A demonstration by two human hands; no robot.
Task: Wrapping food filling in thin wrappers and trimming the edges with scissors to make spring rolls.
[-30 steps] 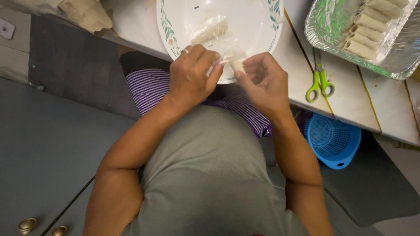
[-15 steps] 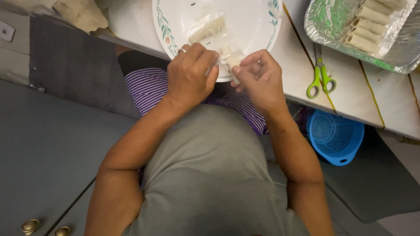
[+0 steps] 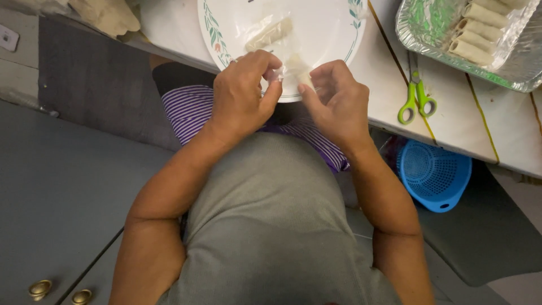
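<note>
Since the frame 0.5 s ago, both hands have stayed at the near rim of the plate (image 3: 226, 34); the fingers have shifted slightly on the wrapper, and the view has drifted a little.

The left hand (image 3: 243, 93) is closed, its thumb and fingertips pinching one end of a thin translucent wrapper (image 3: 293, 68). The right hand (image 3: 336, 96) is closed, pinching the other end. The wrapper lies partly over the plate rim, between the 2 hands, with a pale lump of filling inside it. It is not yet rolled tight.

1 finished roll (image 3: 270, 34) lies further in on the plate, apart from both hands. A foil tray (image 3: 418, 22) on the tabletop (image 3: 389, 85), to the right, holds several more rolls (image 3: 471, 34) side by side. Green-handled scissors (image 3: 415, 99) lie on the tabletop between plate and tray. A blue basket (image 3: 432, 175) sits on the floor below the table edge.

Risks, as judged from this position:
- The wrapper looks thin; uneven pull from the 2 pinches could tear it.
- The work sits at the plate's near rim, over the lap; filling released from an open end would likely fall off the plate.
- A loose tuck could let the roll unwind.
</note>
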